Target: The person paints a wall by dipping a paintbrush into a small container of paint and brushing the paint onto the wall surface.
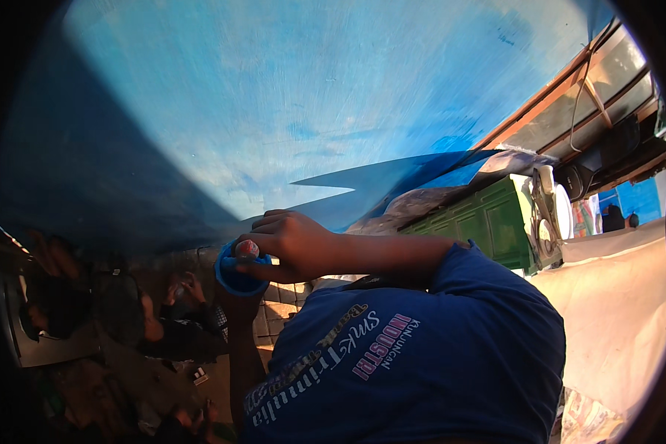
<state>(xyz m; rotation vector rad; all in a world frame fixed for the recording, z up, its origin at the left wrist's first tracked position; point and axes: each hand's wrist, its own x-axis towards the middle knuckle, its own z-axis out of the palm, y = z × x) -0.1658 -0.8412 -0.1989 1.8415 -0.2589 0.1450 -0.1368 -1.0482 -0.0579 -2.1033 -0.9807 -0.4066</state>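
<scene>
A small round blue cup (242, 283) is held up in front of my chest, to the left of the picture's middle. My left hand (238, 305) has it from below and behind, and the cup hides most of those fingers. Over the cup's rim, my right hand (294, 246) is closed around a small object with a rounded red-and-white end (247, 249). That end shows between thumb and fingers, at the cup's mouth. What lies deeper in the cup is hidden. Just beyond both hands stretches a large blue painted surface (274, 96) with pale streaks.
A shadow (126, 148) falls across the blue surface's left side. In the dark lower left, other people sit close by, one with a raised hand (192, 288). At right are a green panelled box (473, 226), a crumpled grey sheet (407, 207) and wooden framing (544, 96).
</scene>
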